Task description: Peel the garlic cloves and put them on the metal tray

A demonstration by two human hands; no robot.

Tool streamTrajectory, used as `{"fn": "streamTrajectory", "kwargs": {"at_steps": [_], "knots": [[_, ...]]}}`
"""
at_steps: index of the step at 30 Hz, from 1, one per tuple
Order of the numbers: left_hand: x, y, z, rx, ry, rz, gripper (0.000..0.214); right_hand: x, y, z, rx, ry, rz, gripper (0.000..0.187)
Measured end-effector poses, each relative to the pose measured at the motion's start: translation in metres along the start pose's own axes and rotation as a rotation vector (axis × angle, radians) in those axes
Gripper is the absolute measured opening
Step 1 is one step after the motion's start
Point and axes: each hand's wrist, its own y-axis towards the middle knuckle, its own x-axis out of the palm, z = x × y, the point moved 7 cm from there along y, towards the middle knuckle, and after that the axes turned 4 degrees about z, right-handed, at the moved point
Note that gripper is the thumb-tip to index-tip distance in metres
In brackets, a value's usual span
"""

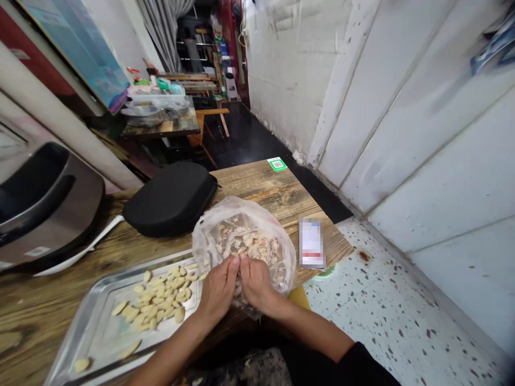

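Note:
My left hand and my right hand meet over an open clear plastic bag, thumbs and fingertips pinched together. Between them is a small pale piece, mostly covered by the fingers, that looks like a garlic clove. Dry, papery garlic skins lie inside the bag. Left of my left hand, a metal tray carries a heap of peeled garlic cloves. A few cloves sit apart from the heap, near the tray's front edge.
The wooden table also bears a black zip case, a grey-and-black appliance and a phone-like object at the right. A green QR card lies at the far corner. A white wall runs along the right.

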Motion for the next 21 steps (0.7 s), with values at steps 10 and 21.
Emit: {"fn": "streamTrajectory", "kwargs": {"at_steps": [10,21], "knots": [[0.003,-0.002,0.019,0.717,0.376,0.151,0.026,0.034,-0.013,0.029,0.630,0.770,-0.217,0.038],[0.017,-0.014,-0.024,-0.376,-0.595,-0.057,0.036,-0.001,-0.019,-0.022,-0.499,-0.100,0.214,0.040]]}}
